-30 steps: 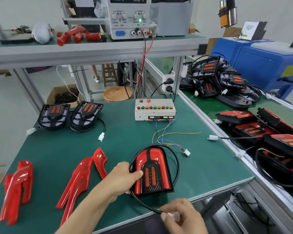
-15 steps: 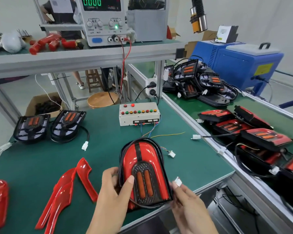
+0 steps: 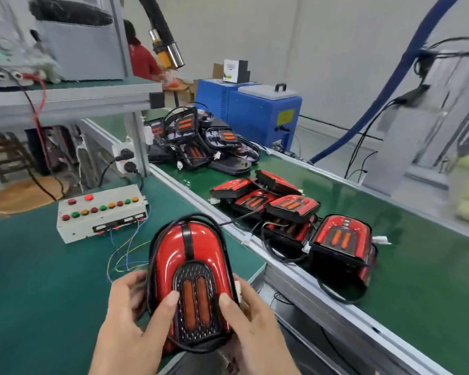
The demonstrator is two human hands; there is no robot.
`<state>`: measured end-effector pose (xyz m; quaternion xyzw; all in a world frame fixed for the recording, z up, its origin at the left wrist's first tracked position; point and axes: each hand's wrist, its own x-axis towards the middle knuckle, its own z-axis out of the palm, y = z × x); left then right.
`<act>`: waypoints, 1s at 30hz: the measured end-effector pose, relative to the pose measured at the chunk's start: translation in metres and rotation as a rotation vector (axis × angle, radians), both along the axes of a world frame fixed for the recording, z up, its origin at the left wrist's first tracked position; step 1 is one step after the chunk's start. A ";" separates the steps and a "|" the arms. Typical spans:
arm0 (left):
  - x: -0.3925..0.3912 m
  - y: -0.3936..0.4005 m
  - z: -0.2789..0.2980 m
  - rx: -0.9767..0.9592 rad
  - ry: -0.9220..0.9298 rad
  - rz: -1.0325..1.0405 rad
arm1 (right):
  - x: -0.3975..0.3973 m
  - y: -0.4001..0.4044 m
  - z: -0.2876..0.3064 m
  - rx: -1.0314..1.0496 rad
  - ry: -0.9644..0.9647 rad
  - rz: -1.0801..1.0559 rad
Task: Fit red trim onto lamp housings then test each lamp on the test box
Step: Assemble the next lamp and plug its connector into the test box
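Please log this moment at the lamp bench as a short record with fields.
held item: lamp with red trim, raised above the near edge of the green bench
left hand: grips the lamp's left side, thumb on the black grille
right hand: grips the lamp's right side, thumb on the face
lamp cable: black, looped around the housing
test box: on the bench behind the lamp, coloured wires trailing from its front
conveyor: red-trimmed lamps piled to the right
farther back: untrimmed black housings heaped
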<state>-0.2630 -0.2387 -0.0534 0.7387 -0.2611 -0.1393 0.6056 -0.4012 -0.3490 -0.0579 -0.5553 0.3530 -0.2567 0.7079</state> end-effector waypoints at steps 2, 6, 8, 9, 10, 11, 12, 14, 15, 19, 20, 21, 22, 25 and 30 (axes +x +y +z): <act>0.003 -0.021 0.013 0.004 -0.001 -0.124 | -0.006 -0.011 0.004 0.017 -0.080 -0.083; 0.003 -0.088 0.039 0.009 -0.031 -0.340 | -0.004 -0.044 0.014 0.128 -0.230 -0.375; -0.001 -0.130 0.045 -0.022 -0.001 -0.422 | -0.008 -0.071 0.024 0.079 -0.224 -0.540; -0.005 -0.151 0.046 -0.029 0.029 -0.451 | -0.012 -0.086 0.029 0.050 -0.217 -0.612; -0.010 -0.169 0.048 -0.026 0.049 -0.474 | -0.017 -0.103 0.035 0.020 -0.198 -0.670; -0.016 -0.186 0.048 -0.014 0.046 -0.492 | -0.024 -0.119 0.041 -0.008 -0.166 -0.714; -0.021 -0.201 0.048 0.000 0.025 -0.512 | -0.031 -0.136 0.045 -0.038 -0.124 -0.750; -0.033 -0.227 0.047 0.026 0.006 -0.577 | -0.043 -0.166 0.050 -0.095 -0.034 -0.820; -0.038 -0.238 0.048 0.034 0.014 -0.607 | -0.048 -0.178 0.052 -0.130 0.042 -0.856; -0.050 -0.271 0.043 0.072 0.088 -0.644 | -0.064 -0.211 0.047 -0.273 0.364 -0.852; -0.050 -0.275 0.039 0.098 0.104 -0.645 | -0.065 -0.214 0.045 -0.270 0.404 -0.816; -0.050 -0.279 0.036 0.128 0.130 -0.647 | -0.066 -0.217 0.042 -0.271 0.448 -0.786; -0.050 -0.282 0.033 0.149 0.166 -0.652 | -0.066 -0.218 0.040 -0.284 0.501 -0.762; -0.053 -0.287 0.026 0.145 0.272 -0.646 | -0.065 -0.221 0.034 -0.397 0.651 -0.704; -0.055 -0.292 0.021 0.118 0.379 -0.654 | -0.071 -0.220 0.030 -0.619 0.870 -0.649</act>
